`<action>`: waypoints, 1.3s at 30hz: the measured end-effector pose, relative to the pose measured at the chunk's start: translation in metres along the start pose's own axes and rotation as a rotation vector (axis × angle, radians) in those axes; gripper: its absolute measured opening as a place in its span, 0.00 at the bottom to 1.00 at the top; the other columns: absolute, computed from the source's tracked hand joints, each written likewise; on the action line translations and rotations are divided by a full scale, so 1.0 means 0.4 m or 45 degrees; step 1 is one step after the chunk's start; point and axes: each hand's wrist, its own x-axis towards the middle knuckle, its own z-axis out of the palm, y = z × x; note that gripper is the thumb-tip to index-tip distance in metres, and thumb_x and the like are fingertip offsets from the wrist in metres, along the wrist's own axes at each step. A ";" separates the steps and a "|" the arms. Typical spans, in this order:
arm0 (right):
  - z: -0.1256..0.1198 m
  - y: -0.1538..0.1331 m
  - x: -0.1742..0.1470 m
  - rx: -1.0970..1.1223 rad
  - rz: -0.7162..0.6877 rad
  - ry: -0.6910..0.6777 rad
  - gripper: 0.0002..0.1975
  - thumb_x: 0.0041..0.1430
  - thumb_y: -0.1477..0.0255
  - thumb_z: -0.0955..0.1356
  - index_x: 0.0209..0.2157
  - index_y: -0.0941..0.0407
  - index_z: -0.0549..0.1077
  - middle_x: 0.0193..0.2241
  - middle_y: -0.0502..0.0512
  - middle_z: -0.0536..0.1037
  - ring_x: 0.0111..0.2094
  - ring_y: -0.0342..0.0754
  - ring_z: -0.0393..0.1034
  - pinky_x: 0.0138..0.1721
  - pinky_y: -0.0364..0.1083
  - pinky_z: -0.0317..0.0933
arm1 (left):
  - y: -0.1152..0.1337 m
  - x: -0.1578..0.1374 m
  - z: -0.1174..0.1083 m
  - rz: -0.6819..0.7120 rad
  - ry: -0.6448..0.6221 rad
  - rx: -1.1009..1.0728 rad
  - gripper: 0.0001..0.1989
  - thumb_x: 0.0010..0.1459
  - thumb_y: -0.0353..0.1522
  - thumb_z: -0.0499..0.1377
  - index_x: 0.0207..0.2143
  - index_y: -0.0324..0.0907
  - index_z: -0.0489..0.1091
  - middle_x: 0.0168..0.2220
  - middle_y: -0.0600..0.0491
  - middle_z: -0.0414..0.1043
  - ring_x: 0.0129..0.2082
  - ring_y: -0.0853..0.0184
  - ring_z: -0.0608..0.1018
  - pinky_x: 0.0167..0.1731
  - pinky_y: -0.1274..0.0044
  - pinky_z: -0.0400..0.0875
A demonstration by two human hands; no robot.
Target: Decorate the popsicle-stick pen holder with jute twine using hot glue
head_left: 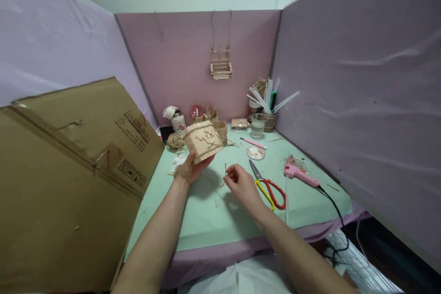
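Observation:
A tan wooden craft holder [203, 141], scalloped at its edges and trimmed with bands of twine, sits tilted in my left hand [191, 168]. Raised wooden cut-outs decorate its face. My left fingers wrap its lower side. Just right of it, my right hand [238, 182] pinches a thin piece of twine [225, 168] between thumb and fingertips, and a strand trails below toward the left. Scissors [264, 185] with one yellow and one red handle lie beside my right hand, blades pointing away. A pink hot glue gun [300, 172] rests farther right.
A large cardboard sheet [79, 183] stands at the left. Behind are a twine coil [176, 143], a white jar [178, 121], a cup of water [257, 126] and a pot of glue sticks [269, 120]. A pink knife [253, 143] and round coaster [256, 153] lie mid-table.

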 end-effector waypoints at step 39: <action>-0.468 0.384 0.074 -1.384 0.202 0.037 0.20 0.54 0.64 0.67 0.44 0.62 0.76 0.41 0.70 0.78 0.44 0.62 0.73 0.43 0.52 0.62 | -0.007 -0.027 0.019 -0.185 -0.301 0.072 0.44 0.47 0.50 0.60 0.63 0.40 0.57 0.67 0.43 0.54 0.67 0.47 0.56 0.66 0.60 0.49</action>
